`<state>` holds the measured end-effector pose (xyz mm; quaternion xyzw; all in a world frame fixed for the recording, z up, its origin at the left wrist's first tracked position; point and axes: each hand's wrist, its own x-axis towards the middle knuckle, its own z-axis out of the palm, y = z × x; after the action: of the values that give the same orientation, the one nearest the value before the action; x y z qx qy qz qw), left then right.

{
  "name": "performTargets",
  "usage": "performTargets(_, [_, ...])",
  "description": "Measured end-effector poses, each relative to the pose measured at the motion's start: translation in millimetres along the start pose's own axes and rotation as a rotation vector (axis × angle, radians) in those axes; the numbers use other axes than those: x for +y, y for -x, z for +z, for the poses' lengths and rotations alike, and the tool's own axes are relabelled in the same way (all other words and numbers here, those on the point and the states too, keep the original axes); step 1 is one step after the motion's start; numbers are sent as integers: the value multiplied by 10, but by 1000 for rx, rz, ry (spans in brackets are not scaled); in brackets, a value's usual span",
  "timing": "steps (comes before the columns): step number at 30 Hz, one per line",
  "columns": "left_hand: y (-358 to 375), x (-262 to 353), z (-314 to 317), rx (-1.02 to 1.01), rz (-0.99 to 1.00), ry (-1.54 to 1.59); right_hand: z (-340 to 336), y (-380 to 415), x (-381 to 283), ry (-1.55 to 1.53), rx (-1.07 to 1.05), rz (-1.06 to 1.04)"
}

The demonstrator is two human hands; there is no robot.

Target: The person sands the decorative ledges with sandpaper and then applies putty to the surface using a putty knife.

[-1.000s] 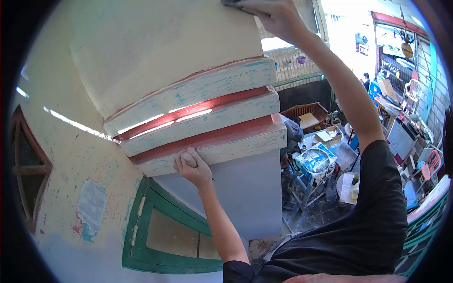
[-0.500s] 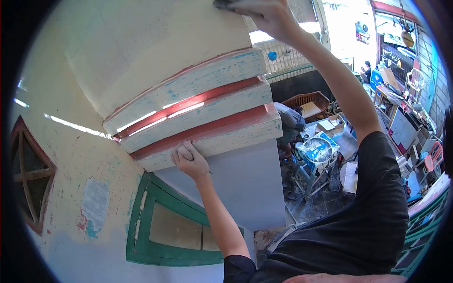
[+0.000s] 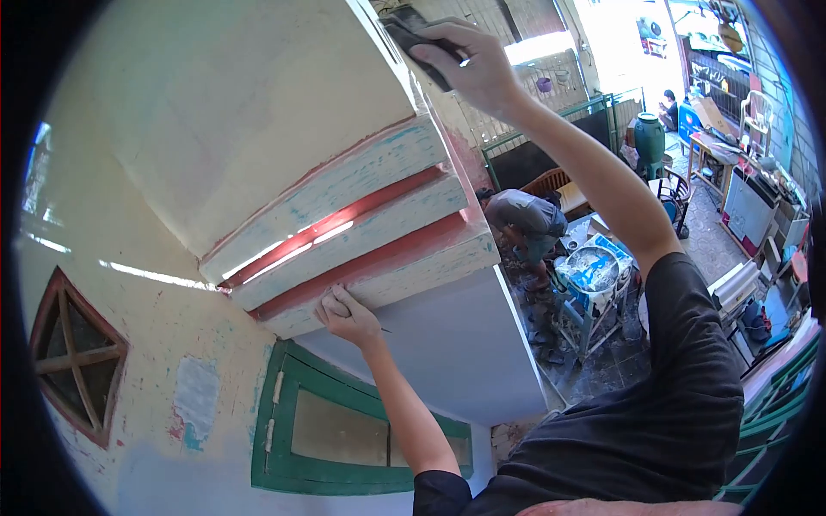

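Overhead, my right hand (image 3: 477, 73) is closed round a dark, flat sanding block (image 3: 416, 43), whose face is at the upper corner edge of the cream wall (image 3: 267, 95). Lower down, my left hand (image 3: 351, 318) has its fingers curled over the lowest ledge of the stepped moulding (image 3: 422, 279). This moulding has worn white and pale-blue faces with red grooves between them. Its underside meets a smooth grey panel (image 3: 447, 335).
Below the ledge is a green-framed window (image 3: 275, 430); left of it is a diamond-shaped wooden vent (image 3: 77, 357). On the floor below, a person (image 3: 525, 219) bends beside a work stand with a blue-and-white bucket (image 3: 594, 271). Another person (image 3: 668, 107) sits far back.
My right hand has swung off the wall face to its corner edge, bringing the sanding block into full view. The left hand keeps its hold. The view has turned, showing more of the bending person.
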<state>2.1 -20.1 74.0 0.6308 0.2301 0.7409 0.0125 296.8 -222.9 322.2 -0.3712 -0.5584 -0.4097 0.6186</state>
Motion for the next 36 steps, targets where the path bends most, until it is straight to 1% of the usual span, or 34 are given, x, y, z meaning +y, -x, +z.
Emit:
performTargets(1, [-9,32,-17,-2,7,-4,80,-17,-2,25,-12,-2])
performTargets(2, [-20,63,-43,-27,0,-13,177,-53,-4,0,28,-83])
performTargets(4, [-36,67,-65,-54,-2,-33,291,-107,-24,7,34,-152])
performTargets(5, [-29,35,-65,-61,-12,-26,298,-82,-41,1,39,-147])
performTargets(7, [-28,13,-64,-67,-26,-22,307,9,-34,-51,45,9])
performTargets(9, [-22,-6,-44,-72,-68,11,244,228,-29,-84,16,22])
performTargets(12, [-14,10,17,-15,-48,-27,191,284,-8,-128,-6,-10])
performTargets(14, [-19,84,-7,-24,-45,-51,222,141,-41,38,-52,-53])
performTargets(15, [-49,113,19,-13,-39,-64,282,41,0,-4,31,-76])
performTargets(16, [-70,118,51,-9,-36,-58,313,-7,25,-1,34,-82])
performTargets(18, [-80,117,53,23,-147,1,332,-18,56,-73,46,-65])
performTargets(20, [-124,415,60,23,-137,-9,304,77,78,-109,17,-31])
performTargets(22, [-204,716,90,14,-125,-21,231,170,5,-132,-60,-8])
performTargets(23, [-243,835,136,3,3,-37,174,186,-19,-175,-195,82])
performTargets(24, [-286,968,191,-6,129,-52,162,194,31,-176,-193,89])
performTargets(25, [-340,1134,246,-12,133,-56,177,176,116,-183,-165,76])
performTargets(26, [-409,1318,315,-42,185,-33,204,139,183,-192,-136,60])
performTargets(27, [-479,1485,388,-73,240,-9,248,92,214,-197,-13,117])
performTargets(28, [-534,1632,446,-81,248,-13,233,13,191,-327,20,245])
performTargets(30, [-638,1877,586,-177,335,5,283,-55,118,-315,84,322])
performTargets(31, [-677,1959,659,-179,343,4,343,-48,121,-268,89,250])
performTargets(32, [-713,2027,729,-202,394,-8,410,-32,116,-221,91,175])
performTargets(33, [-745,2072,804,-223,442,-22,455,-34,85,-205,165,73])
performTargets(34, [-761,2080,887,-220,443,-25,467,-10,68,-174,141,48])
performTargets(36, [-769,2060,1017,-214,373,94,473,92,-26,-334,82,205])
